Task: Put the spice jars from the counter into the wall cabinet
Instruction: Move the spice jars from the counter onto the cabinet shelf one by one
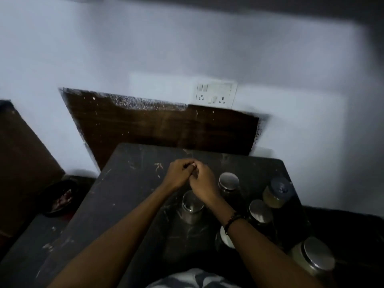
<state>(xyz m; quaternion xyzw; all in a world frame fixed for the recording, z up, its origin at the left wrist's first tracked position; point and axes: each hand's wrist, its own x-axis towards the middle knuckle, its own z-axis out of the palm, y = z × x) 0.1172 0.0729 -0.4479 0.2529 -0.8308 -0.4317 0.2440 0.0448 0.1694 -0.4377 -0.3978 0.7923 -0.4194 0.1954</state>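
Striped cloth (193, 280) at the lower edge, likely the person's garment, lies nearest the lens. Going left to right: left hand (178, 173) and right hand (202, 179) meet above the dark surface (116, 204), fingers curled together and touching; neither has hold of a jar, and whether some small thing sits between the fingers cannot be told. Directly below the hands stands a steel-lidded jar (191, 205); to the right of the right hand, a second lidded jar (228, 182); further right, a third (259, 212), a dark-capped jar (277, 192) and a large jar (315, 258); one white-lidded jar (225, 238) sits beneath the right wrist. No wall cabinet is in view. Judgement: six jars remain unstowed; task barely begun or not started.
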